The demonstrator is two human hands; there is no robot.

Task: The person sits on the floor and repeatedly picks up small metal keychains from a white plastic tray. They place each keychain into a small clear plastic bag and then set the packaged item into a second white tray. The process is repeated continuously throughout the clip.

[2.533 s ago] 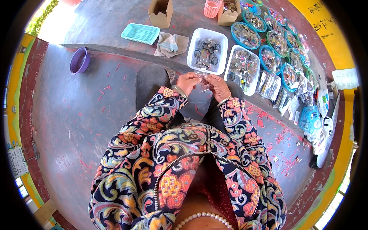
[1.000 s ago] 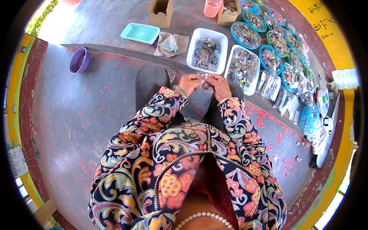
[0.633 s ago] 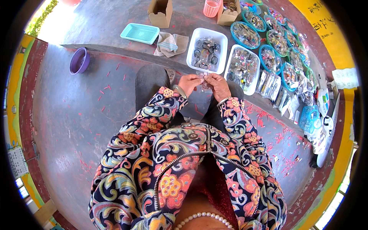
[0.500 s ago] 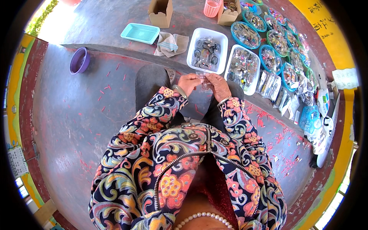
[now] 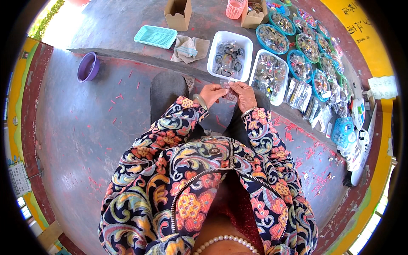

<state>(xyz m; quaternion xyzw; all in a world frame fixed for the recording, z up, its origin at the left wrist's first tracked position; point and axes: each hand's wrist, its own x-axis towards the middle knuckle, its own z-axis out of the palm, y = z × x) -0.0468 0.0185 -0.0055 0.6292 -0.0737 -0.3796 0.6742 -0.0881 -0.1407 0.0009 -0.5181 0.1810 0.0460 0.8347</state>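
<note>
Between my fingertips, above my knees, is a small clear plastic bag (image 5: 225,83). My left hand (image 5: 211,94) pinches it from the left, and my right hand (image 5: 243,95) from the right. Part of the bag hangs below the fingers; what it contains is too small to make out. Just beyond my hands stands a white tub (image 5: 210,63) with dark ring-shaped bands, some in clear bags. To its right, a second white tub (image 5: 278,100) is full of small bagged items of mixed colours.
Several round baskets (image 5: 257,38) of bagged goods crowd the right. A turquoise tray (image 5: 146,41), a grey cloth (image 5: 185,50) and a cardboard box (image 5: 178,22) stand beyond the step edge. A purple basin (image 5: 81,73) sits at left. Red scraps (image 5: 307,163) litter the floor.
The bag's top now stands up more plainly above my fingertips. My fingers have shifted slightly on it; both arms stay nearly where they were.
</note>
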